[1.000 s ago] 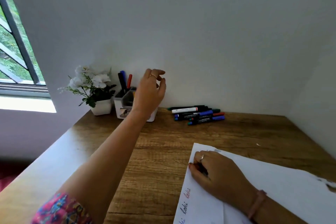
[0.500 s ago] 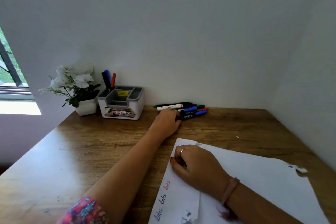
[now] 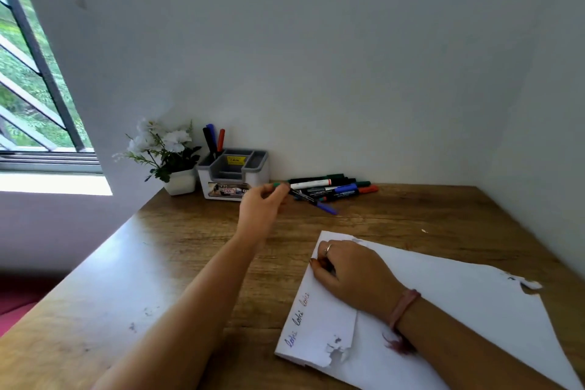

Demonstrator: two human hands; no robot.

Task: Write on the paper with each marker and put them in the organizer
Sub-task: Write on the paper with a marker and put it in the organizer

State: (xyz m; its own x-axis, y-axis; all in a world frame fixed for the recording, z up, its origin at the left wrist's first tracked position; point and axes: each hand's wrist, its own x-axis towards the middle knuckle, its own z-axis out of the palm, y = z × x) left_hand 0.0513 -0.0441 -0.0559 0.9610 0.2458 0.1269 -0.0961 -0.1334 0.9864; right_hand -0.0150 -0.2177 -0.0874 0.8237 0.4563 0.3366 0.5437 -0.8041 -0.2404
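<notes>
Now left hand (image 3: 261, 204) fingers pinch green marker (image 3: 280, 185) (lying level, cap leftward).

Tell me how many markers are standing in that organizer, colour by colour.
Black marker: 1
Blue marker: 1
Red marker: 1
Total standing in the organizer: 3

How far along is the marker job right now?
Done: three markers stand in the organizer, and three scribbles mark the paper. In hand: the left hand grips a green marker; the right hand rests on the paper. Left: the marker pile by the wall.
</notes>
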